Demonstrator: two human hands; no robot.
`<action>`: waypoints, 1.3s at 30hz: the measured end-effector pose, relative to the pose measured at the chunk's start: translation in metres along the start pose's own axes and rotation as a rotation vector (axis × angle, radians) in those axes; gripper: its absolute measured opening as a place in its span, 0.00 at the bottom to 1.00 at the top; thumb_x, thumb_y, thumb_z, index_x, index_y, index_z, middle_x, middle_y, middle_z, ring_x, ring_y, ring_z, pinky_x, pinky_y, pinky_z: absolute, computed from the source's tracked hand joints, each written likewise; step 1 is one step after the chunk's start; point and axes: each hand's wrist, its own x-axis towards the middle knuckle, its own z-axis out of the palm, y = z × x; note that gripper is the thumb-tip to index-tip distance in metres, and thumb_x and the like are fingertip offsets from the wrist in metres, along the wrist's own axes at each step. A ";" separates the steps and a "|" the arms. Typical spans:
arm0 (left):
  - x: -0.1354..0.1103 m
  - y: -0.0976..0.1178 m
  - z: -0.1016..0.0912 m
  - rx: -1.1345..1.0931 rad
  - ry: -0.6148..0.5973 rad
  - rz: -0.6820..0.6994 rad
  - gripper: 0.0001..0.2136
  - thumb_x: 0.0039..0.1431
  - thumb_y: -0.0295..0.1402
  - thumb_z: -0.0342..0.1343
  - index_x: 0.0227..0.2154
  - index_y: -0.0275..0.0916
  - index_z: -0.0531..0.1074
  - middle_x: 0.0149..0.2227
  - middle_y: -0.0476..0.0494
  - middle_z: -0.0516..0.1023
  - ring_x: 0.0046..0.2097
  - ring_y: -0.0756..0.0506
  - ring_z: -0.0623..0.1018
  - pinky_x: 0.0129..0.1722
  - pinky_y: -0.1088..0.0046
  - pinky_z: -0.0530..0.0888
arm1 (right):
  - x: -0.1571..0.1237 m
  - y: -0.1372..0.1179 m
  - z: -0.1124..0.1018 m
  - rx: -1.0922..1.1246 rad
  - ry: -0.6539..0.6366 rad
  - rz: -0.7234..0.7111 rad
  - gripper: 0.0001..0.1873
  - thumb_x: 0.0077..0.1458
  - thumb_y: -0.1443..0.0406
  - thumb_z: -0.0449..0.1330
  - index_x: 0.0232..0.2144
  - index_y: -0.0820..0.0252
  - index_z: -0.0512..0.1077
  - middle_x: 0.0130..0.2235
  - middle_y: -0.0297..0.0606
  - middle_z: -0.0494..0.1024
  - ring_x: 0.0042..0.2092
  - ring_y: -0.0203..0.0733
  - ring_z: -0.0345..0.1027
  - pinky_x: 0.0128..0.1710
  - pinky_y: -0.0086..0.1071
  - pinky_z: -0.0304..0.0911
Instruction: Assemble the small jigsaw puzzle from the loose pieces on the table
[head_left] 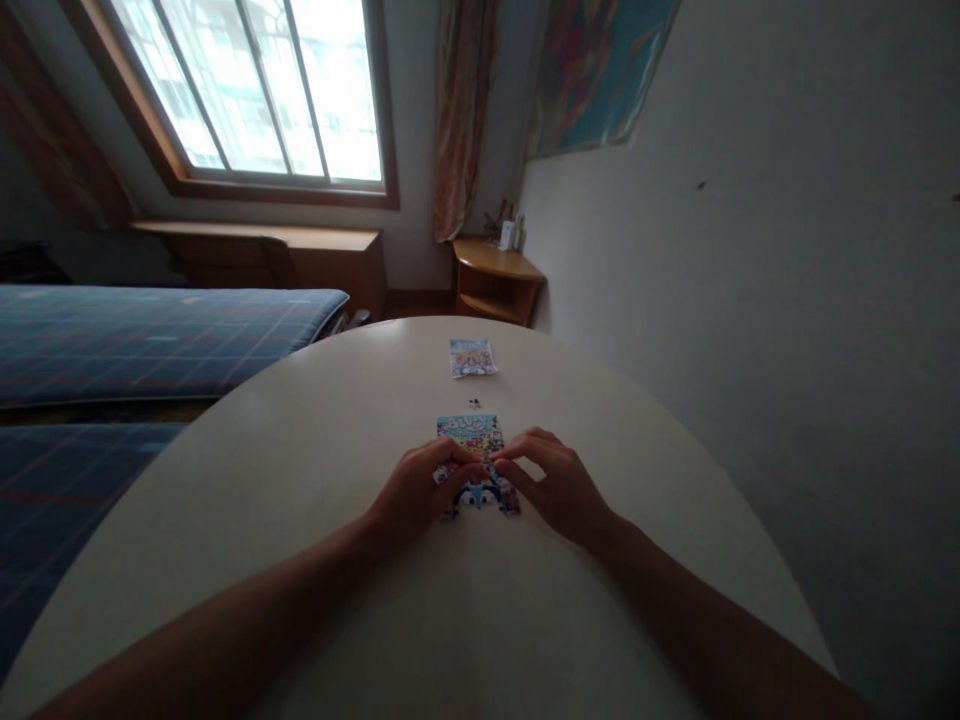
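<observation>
A colourful jigsaw puzzle lies on the pale round table, with large white-and-blue lettering along its top and a blue cartoon face near its bottom edge. My left hand rests over its left side, thumb and index finger pinched together. From the right, my right hand reaches over it with thumb and fingertips closed. The fingertips of both hands nearly meet at the puzzle's middle; whatever small thing they pinch is hidden. Just beyond the top edge lies a small dark-and-white loose piece.
A small printed picture sheet lies farther back on the round table. Left of the table stands a bed with a blue plaid mattress. A wooden corner shelf is behind, and a white wall runs along the right.
</observation>
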 end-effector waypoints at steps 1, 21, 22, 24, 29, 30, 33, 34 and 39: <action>0.000 0.000 0.000 0.003 0.002 0.003 0.06 0.62 0.33 0.57 0.31 0.38 0.75 0.32 0.46 0.83 0.36 0.46 0.81 0.39 0.72 0.74 | 0.000 0.000 0.000 0.000 -0.002 -0.001 0.11 0.62 0.58 0.58 0.33 0.57 0.75 0.32 0.37 0.80 0.37 0.41 0.72 0.40 0.36 0.66; -0.001 0.002 0.000 -0.009 -0.033 -0.031 0.12 0.65 0.37 0.50 0.29 0.38 0.73 0.30 0.45 0.81 0.33 0.47 0.79 0.36 0.74 0.73 | -0.001 -0.001 0.002 0.035 0.002 -0.035 0.04 0.59 0.64 0.62 0.38 0.55 0.75 0.35 0.37 0.80 0.39 0.41 0.73 0.41 0.37 0.67; -0.001 0.002 0.000 -0.003 -0.036 -0.032 0.13 0.65 0.37 0.49 0.29 0.38 0.73 0.30 0.45 0.81 0.33 0.48 0.79 0.36 0.74 0.73 | -0.001 -0.001 0.002 0.036 0.003 -0.035 0.04 0.60 0.63 0.62 0.38 0.55 0.75 0.35 0.37 0.80 0.39 0.41 0.73 0.41 0.37 0.67; -0.001 0.001 0.000 0.005 -0.036 -0.025 0.13 0.66 0.37 0.48 0.29 0.38 0.73 0.30 0.45 0.81 0.33 0.48 0.79 0.36 0.74 0.73 | -0.001 0.000 0.001 0.036 0.006 -0.040 0.05 0.60 0.62 0.62 0.38 0.55 0.75 0.34 0.37 0.80 0.39 0.41 0.73 0.41 0.37 0.67; 0.000 0.000 0.001 0.004 0.002 0.017 0.07 0.64 0.34 0.52 0.37 0.38 0.74 0.33 0.45 0.82 0.36 0.47 0.80 0.40 0.72 0.74 | -0.001 0.001 0.001 0.033 0.002 -0.035 0.07 0.60 0.60 0.62 0.37 0.56 0.75 0.34 0.37 0.79 0.38 0.41 0.72 0.40 0.36 0.67; -0.001 0.000 0.001 0.016 0.022 0.032 0.07 0.63 0.33 0.53 0.39 0.38 0.74 0.34 0.45 0.82 0.37 0.47 0.80 0.40 0.71 0.75 | -0.001 0.001 0.001 0.032 0.002 -0.031 0.07 0.60 0.60 0.62 0.37 0.56 0.75 0.34 0.38 0.79 0.38 0.41 0.72 0.40 0.36 0.67; -0.001 0.001 0.001 0.064 0.055 0.057 0.08 0.61 0.33 0.57 0.41 0.39 0.74 0.36 0.44 0.82 0.38 0.46 0.80 0.40 0.71 0.75 | -0.001 0.002 0.001 0.033 0.004 -0.016 0.07 0.60 0.59 0.61 0.37 0.56 0.75 0.35 0.38 0.79 0.38 0.41 0.73 0.40 0.36 0.67; -0.001 0.001 0.001 0.071 0.056 0.058 0.07 0.61 0.33 0.57 0.41 0.39 0.75 0.36 0.44 0.82 0.38 0.46 0.80 0.40 0.71 0.75 | -0.001 0.002 0.001 0.034 0.004 -0.011 0.07 0.60 0.59 0.61 0.38 0.56 0.75 0.35 0.38 0.79 0.38 0.41 0.73 0.40 0.36 0.67; -0.001 0.000 0.000 0.070 0.051 0.067 0.07 0.60 0.33 0.58 0.39 0.39 0.76 0.36 0.44 0.82 0.37 0.46 0.81 0.40 0.71 0.76 | -0.001 0.002 0.001 0.035 -0.018 -0.005 0.08 0.60 0.59 0.61 0.38 0.56 0.76 0.34 0.37 0.79 0.38 0.41 0.73 0.39 0.35 0.67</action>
